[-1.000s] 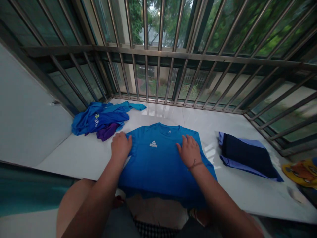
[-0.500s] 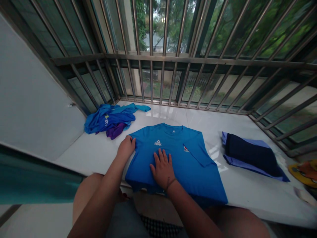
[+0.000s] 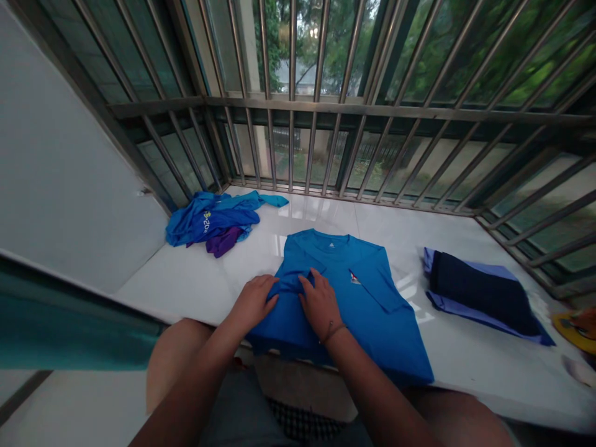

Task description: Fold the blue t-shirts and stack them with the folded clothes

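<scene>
A blue T-shirt (image 3: 367,323) lies spread on a white ledge, its lower part reaching the front edge. Its right sleeve is folded inward over the chest beside a small emblem. On the left, the other sleeve is turned inward and the cloth is rumpled, covering the white chest lettering. At the shirt's left side, my left hand (image 3: 255,302) has its fingers and thumb closed on the cloth. My right hand (image 3: 322,305) lies on the middle of the shirt, thumb and forefinger pinching the turned-in sleeve.
Crumpled blue and purple clothes (image 3: 209,220) lie at the back left of the ledge (image 3: 186,279). A folded dark navy and violet garment (image 3: 482,295) lies to the right, near a yellow item (image 3: 577,329). Metal window bars (image 3: 326,112) enclose the back and sides.
My left hand has moved right and nearer, bringing the left sleeve inward over the chest. My right hand has shifted slightly up, its fingers now on that sleeve. The view has moved slightly.
</scene>
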A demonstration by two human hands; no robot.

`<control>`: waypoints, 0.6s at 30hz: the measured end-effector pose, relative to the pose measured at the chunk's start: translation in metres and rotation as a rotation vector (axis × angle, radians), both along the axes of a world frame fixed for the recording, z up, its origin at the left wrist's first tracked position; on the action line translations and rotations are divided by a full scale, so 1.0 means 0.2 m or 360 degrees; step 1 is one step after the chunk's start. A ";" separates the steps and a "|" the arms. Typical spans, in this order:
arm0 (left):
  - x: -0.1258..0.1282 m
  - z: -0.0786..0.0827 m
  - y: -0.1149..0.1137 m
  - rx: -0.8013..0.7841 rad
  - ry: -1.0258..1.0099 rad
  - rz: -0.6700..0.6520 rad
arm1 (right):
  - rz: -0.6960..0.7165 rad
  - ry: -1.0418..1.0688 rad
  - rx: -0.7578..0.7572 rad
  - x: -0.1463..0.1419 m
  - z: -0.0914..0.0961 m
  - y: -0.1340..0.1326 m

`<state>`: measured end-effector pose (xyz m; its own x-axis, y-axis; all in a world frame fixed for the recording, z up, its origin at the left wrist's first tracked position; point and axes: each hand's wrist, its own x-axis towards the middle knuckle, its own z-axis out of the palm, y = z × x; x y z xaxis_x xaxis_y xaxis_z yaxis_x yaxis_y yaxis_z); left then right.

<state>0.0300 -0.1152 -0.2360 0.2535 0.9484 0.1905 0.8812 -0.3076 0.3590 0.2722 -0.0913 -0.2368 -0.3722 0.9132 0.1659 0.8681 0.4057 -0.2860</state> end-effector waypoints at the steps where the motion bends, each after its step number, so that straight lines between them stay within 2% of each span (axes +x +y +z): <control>1: 0.01 -0.01 0.01 0.0002 0.0026 0.0003 | 0.0016 -0.0063 -0.0001 -0.01 0.02 0.02; 4: 0.05 0.00 0.05 0.0018 0.0081 0.0023 | 0.0088 -0.0106 0.0026 -0.05 0.08 0.08; 7: 0.07 0.02 0.10 0.0003 0.0126 0.0060 | 0.0117 0.0056 0.0115 -0.11 0.13 0.10; 10: 0.02 0.02 0.14 -0.0025 0.0138 0.0094 | 0.0167 0.0193 0.0171 -0.15 0.19 0.08; 13: -0.08 0.00 0.16 -0.0009 0.0021 0.0062 | 0.0246 0.0182 0.0098 -0.16 0.22 0.07; 15: -0.14 -0.02 0.16 -0.0003 -0.0083 0.0023 | 0.0203 0.0143 0.0038 -0.15 0.23 0.10; 18: -0.19 -0.04 0.15 -0.0009 -0.0227 -0.0006 | 0.0007 0.0080 -0.0060 -0.16 0.25 0.24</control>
<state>-0.0086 -0.0845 -0.2443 0.2277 0.9487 0.2193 0.8200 -0.3083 0.4822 0.2395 -0.0435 -0.1875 -0.3680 0.9177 0.1500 0.8506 0.3974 -0.3445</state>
